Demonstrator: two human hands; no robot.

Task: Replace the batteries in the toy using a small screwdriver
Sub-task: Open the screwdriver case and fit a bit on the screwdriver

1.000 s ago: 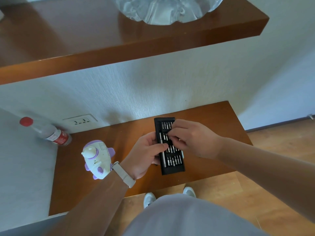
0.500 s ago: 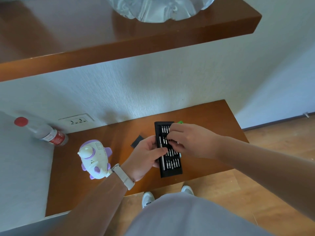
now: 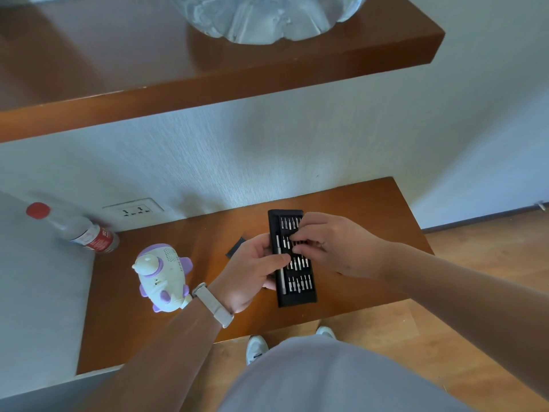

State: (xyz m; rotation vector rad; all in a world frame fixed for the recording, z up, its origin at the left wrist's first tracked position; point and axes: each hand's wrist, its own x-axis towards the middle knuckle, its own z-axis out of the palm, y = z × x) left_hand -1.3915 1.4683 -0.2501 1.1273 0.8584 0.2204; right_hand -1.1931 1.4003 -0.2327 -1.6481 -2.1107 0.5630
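Toy (image 3: 162, 278): one; left hand (image 3: 252, 275) holds one bit case (image 3: 297, 296), right hand (image 3: 335, 248) pinches it.

Your white-and-purple plastic animal-shaped toy (image 3: 162, 278) sits on the brown wooden shelf (image 3: 371, 221), just left of your left wrist. The open black rectangular bit case (image 3: 294, 297) is over the shelf mid-right, long axis pointing away from you, and your left hand (image 3: 252, 269) grips its left edge. The slim silver driver handle (image 3: 279, 263) lies in its left slot, with rows of silver bits (image 3: 300, 282) alongside. The fingertips of your right hand (image 3: 335, 248) are on the second row; can't tell if they've pinched one.
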